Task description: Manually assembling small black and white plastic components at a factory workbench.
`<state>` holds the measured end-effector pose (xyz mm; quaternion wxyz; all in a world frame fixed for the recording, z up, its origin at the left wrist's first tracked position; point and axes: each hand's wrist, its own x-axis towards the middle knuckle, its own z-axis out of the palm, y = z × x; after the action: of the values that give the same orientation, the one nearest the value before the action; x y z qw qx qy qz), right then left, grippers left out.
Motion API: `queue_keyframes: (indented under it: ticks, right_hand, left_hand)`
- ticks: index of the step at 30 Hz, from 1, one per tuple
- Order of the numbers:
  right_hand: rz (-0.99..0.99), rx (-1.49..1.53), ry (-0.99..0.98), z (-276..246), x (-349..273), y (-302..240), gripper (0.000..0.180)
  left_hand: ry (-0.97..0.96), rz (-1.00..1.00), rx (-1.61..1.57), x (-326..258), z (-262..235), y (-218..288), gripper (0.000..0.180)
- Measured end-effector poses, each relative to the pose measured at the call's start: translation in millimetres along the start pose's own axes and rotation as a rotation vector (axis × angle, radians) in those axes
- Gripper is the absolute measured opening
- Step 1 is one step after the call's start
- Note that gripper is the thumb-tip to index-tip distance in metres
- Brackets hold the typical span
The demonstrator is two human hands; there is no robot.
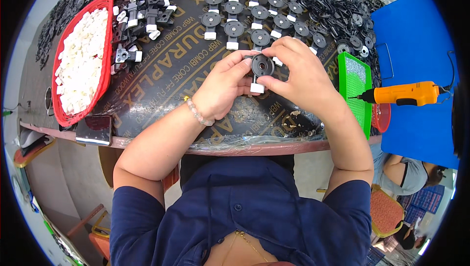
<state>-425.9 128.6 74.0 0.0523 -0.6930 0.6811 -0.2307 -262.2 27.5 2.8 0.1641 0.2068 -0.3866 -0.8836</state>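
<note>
Both hands partly hide the black disc part (pixel 262 66).

A dark phone (pixel 94 130) with a blank glossy screen lies at my table's near-left edge, below the red basket (pixel 105 77).

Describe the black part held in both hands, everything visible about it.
The black part is a small piece of what looks like moulded plastic: a round disc head with a dark central hole and a raised ring, on a short stem ending in a white block-shaped cap at its lower end. It is held just above the dark printed tabletop, disc facing the camera, stem pointing toward the person. The left hand pinches its left side, the right hand its top and right. Fingers hide its edges.
</note>
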Motion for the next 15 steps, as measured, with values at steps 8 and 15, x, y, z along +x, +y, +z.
queue_keyframes:
  ticks: [8,15]
  right_hand:
    - [-0.005,-0.08,-0.032,-5,-1,-8,0.042]
    - [0.141,0.029,0.03,-21,-7,26,0.048]
  left_hand:
    - [-0.006,0.029,0.046,-2,2,2,0.033]
    - [-0.058,-0.046,0.047,-9,9,9,0.049]
